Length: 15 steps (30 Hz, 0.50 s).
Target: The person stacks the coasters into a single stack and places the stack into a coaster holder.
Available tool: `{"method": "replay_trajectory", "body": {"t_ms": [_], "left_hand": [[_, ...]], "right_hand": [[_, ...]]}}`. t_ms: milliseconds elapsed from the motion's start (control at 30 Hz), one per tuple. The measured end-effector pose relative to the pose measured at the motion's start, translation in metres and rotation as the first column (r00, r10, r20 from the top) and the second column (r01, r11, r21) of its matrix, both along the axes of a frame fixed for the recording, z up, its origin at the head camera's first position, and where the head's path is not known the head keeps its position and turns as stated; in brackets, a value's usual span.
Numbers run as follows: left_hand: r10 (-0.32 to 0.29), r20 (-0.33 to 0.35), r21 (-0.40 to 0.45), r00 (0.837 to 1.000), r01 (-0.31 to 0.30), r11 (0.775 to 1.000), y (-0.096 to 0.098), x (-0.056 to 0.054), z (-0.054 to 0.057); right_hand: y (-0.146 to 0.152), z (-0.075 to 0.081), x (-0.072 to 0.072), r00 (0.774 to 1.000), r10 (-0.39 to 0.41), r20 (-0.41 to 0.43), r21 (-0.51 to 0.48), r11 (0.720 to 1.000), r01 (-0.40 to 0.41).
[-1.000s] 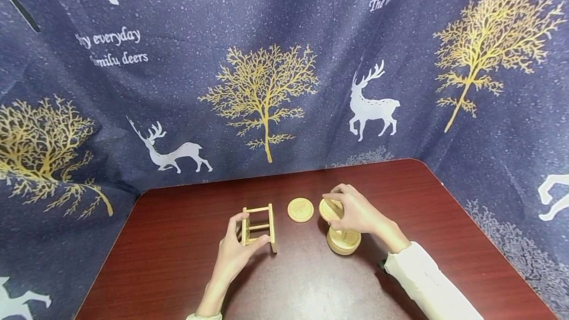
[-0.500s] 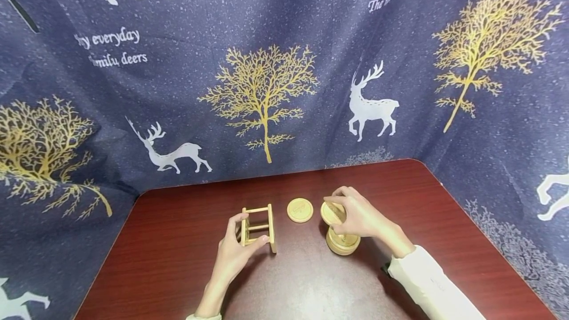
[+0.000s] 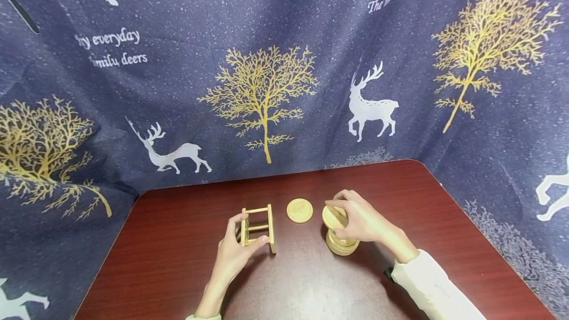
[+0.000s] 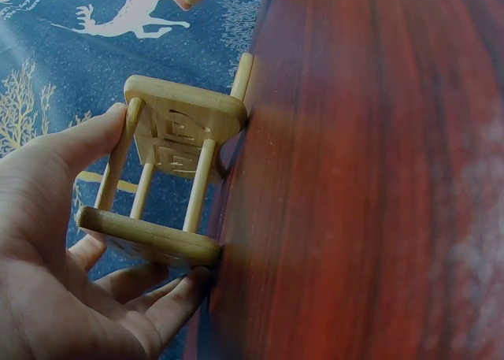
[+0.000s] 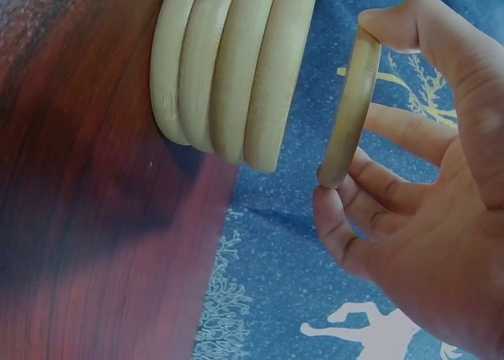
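My left hand [image 3: 233,257] grips a small wooden coaster holder [image 4: 177,116] between thumb and fingers; it has two slatted end panels joined by thin dowels. In the head view the holder stands on the table left of centre. My right hand [image 3: 361,219] pinches a round wooden coaster [image 5: 351,112] by its edge. That coaster is held apart from a stack of several coasters [image 5: 224,68], hovering over its far side in the head view. Another coaster [image 3: 300,210] lies flat on the table between the two hands, an engraved mark on its face.
The reddish-brown table [image 3: 146,256] has a rounded far right corner. Behind it hangs a dark blue cloth [image 3: 284,19] printed with deer, golden trees and white lettering. Bright glare lies on the near middle of the tabletop.
My right hand has shifted slightly right and nearer, bringing its coaster more over the stack. My left hand and the holder have stayed put.
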<state>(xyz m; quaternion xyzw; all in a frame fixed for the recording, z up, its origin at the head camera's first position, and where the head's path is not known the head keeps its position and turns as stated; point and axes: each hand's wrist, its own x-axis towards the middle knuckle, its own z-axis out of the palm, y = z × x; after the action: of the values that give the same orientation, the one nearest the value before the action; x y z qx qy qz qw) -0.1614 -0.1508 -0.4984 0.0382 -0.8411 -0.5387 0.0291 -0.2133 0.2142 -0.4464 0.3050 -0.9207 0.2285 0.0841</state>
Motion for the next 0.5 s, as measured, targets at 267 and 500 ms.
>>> {"method": "replay_trajectory", "body": {"t_ms": [267, 500], "left_hand": [[0.005, -0.003, -0.007, 1.0, -0.005, 1.0, -0.0007, 0.0002, 0.0], [0.006, -0.008, -0.009, 1.0, -0.006, 1.0, -0.0004, 0.0004, 0.0004]], "right_hand": [[0.0003, -0.0011, 0.0038, 1.0, 0.005, -0.027, -0.007, 1.0, -0.005], [0.0012, -0.0005, 0.008, 1.0, -0.018, 0.006, -0.003, 1.0, 0.018]]}}
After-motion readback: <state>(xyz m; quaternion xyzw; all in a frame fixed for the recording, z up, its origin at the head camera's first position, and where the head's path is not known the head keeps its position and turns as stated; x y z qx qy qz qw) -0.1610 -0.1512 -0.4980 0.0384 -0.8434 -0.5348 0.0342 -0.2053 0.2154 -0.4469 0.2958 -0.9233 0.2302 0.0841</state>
